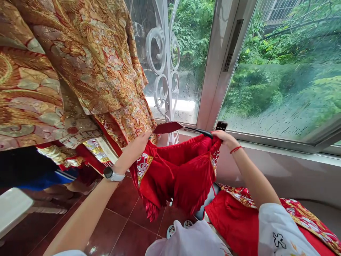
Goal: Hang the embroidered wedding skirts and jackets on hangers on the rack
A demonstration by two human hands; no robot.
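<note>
A red fringed garment (176, 174) with an elastic-looking waistband, loose drawstrings and embroidered silver-and-gold side panels hangs between my two hands. I cannot tell whether it is a skirt or short trousers. My left hand (141, 145) is closed on the waistband's left side. The right side of the waistband is gripped by my right hand (225, 138), at the black end of a clothes hanger (199, 132). A dark red flat part of the hanger (168, 127) stretches toward my left fingertips. Its thin metal hook (166, 112) points up. The fingers' undersides are hidden.
Gold embroidered robes (106, 71) hang at left. Another red embroidered garment (231, 220) lies low on the right. A white stool or chair corner (16, 206) juts in at lower left. Ahead are a white scrolled grille (166, 60), a window (279, 89) and a small timer (221, 126).
</note>
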